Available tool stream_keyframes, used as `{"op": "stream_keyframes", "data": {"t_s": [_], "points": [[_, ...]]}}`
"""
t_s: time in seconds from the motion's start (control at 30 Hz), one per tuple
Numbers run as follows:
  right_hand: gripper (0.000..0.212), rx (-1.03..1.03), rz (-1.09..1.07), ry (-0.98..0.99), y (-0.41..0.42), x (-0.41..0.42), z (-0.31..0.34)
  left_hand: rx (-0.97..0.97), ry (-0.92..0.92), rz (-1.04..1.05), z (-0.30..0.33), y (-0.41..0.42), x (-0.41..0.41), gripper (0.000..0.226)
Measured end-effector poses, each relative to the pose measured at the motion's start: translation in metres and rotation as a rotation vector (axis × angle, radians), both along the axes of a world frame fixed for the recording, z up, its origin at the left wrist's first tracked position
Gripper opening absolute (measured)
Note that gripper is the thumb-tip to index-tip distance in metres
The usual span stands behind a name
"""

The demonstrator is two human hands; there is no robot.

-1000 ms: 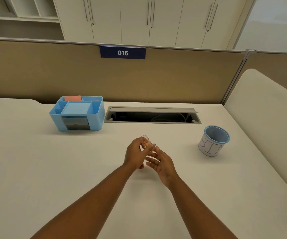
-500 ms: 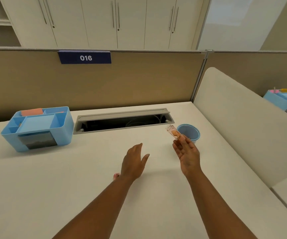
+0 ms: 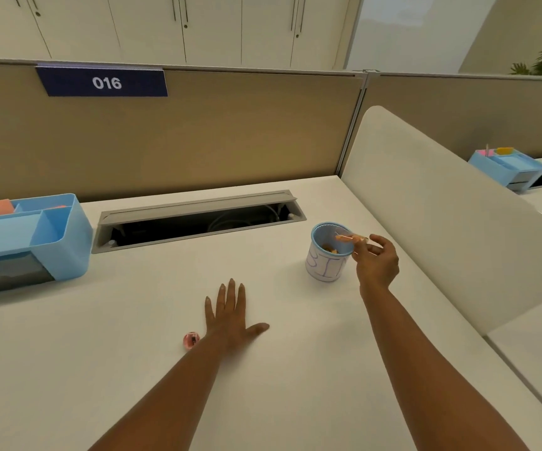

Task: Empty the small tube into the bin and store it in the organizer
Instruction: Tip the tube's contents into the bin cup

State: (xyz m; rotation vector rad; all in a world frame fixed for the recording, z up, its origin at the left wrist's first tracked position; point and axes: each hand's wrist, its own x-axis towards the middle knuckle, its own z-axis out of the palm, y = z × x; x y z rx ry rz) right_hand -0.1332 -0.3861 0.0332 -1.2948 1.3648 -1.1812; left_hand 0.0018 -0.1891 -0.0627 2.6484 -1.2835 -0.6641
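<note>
Since half a second ago, the right hand point(image 3: 377, 262) has carried the tube point(image 3: 351, 238) over the bin point(image 3: 326, 255) and pinches it tipped across the rim; keep its mouth inside. Left hand point(image 3: 228, 315) lies open, well left of the bin, beside the cap point(image 3: 191, 340); organizer point(image 3: 64, 236) far left.

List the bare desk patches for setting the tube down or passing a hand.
Widest bare patch: between the organizer and left hand, below the cable slot. Also free: near desk between the forearms. Tight: around the bin, where the right hand tips the tube, and by the cap beside the left wrist.
</note>
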Motion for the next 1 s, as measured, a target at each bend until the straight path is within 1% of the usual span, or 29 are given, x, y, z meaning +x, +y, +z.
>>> {"op": "stream_keyframes", "data": {"t_s": [0.1, 0.2, 0.27, 0.33, 0.4, 0.43, 0.63, 0.67, 0.77, 1.0], "points": [[0.034, -0.058, 0.035, 0.066, -0.0016, 0.0008, 0.0035, 0.002, 0.006, 0.001, -0.0003, 0.0009, -0.0001, 0.097], [0.036, -0.180, 0.096, 0.189, -0.0008, 0.0011, 0.0059, 0.005, 0.000, 0.000, -0.0004, 0.0007, 0.0001, 0.097], [0.031, -0.275, 0.146, 0.275, -0.0012, 0.0016, 0.0069, 0.003, -0.005, 0.001, -0.0011, 0.0004, -0.0002, 0.097], [0.022, -0.349, 0.213, 0.342, -0.0030, 0.0024, 0.0078, 0.000, -0.008, 0.002, -0.0013, 0.0005, -0.0004, 0.097], [0.016, -0.392, 0.264, 0.396, -0.0051, 0.0035, 0.0082, -0.003, -0.010, 0.004, -0.0016, 0.0007, -0.0004, 0.097], [0.017, -0.400, 0.279, 0.406, -0.0058, 0.0045, 0.0081, -0.004, -0.009, 0.003, -0.0016, 0.0010, -0.0004, 0.097], [0.039, -0.389, 0.301, 0.348, -0.0059, 0.0082, 0.0072, -0.003, -0.002, 0.002, -0.0013, 0.0010, 0.0001, 0.097], [0.039, -0.393, 0.304, 0.337, -0.0060, 0.0083, 0.0067, -0.002, -0.002, 0.002, -0.0010, 0.0009, 0.0001, 0.097], [0.028, -0.417, 0.323, 0.346, -0.0060, 0.0089, 0.0040, 0.005, -0.004, 0.001, 0.0001, 0.0010, -0.0004, 0.097], [0.033, -0.437, 0.298, 0.276, -0.0065, 0.0092, 0.0027, 0.003, -0.001, 0.002, 0.0018, 0.0021, -0.0015, 0.096]]}}
